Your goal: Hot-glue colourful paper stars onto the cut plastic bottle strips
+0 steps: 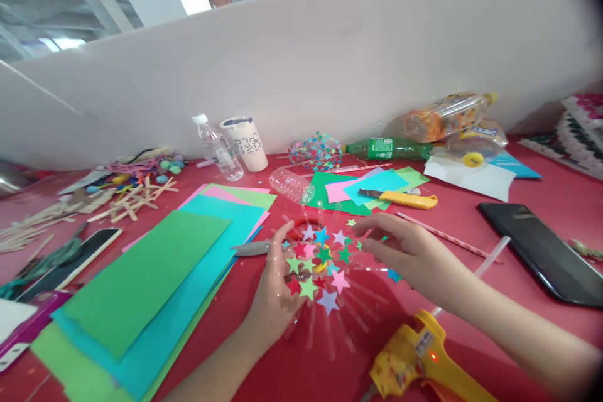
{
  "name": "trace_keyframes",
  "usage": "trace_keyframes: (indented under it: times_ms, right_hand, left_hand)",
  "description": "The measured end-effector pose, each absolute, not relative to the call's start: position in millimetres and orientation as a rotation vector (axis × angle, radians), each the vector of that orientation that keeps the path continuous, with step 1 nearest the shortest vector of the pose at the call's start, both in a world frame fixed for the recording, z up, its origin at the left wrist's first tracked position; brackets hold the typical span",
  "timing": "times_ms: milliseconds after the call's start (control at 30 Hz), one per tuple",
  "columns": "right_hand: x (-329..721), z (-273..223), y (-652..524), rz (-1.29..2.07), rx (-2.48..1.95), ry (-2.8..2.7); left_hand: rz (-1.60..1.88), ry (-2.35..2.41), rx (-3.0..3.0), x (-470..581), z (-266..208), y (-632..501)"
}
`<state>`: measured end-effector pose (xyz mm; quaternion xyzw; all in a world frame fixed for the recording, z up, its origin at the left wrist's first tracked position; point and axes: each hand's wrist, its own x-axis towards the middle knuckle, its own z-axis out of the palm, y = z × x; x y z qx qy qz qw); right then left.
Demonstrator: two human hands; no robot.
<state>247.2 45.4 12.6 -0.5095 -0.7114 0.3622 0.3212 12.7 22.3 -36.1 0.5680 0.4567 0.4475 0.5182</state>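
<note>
A cut clear plastic bottle piece (315,269), covered with paper stars in several colours, is in front of me, with narrow clear strips fanning out around it. My left hand (277,279) curves around its left side and holds it. On the right, my right hand (400,245) has its fingers bent and apart, close to the piece's edge. A small green star (359,245) shows by its fingertips; whether they touch it is unclear. Scissors (252,249) lie behind the piece, their red handle partly hidden by it. At the lower right is a yellow glue gun (414,358) with a red light on.
Coloured paper sheets (155,276) are stacked at the left. A yellow cutter (400,198) lies on paper behind my right hand, with a black phone (541,251) farther right. Bottles, a white cup (245,144) and a star-covered bottle piece (315,152) line the wall.
</note>
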Motion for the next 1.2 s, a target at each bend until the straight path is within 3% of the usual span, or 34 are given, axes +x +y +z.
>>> trace_keyframes:
  times_ms: [567,900,1200]
  right_hand:
    - [242.6,15.1,35.3,0.869,-1.303,-2.04]
    - [238.5,8.7,26.7,0.884,-1.287,-2.161]
    - [238.8,5.0,24.4,0.893,-1.269,-2.158]
  left_hand:
    - [0.909,1.162,1.057,13.7,-30.7,35.9]
    - [0.927,1.414,1.294,2.8,-4.4,34.3]
    - [0.598,1.355,1.367,-0.5,-3.4,32.5]
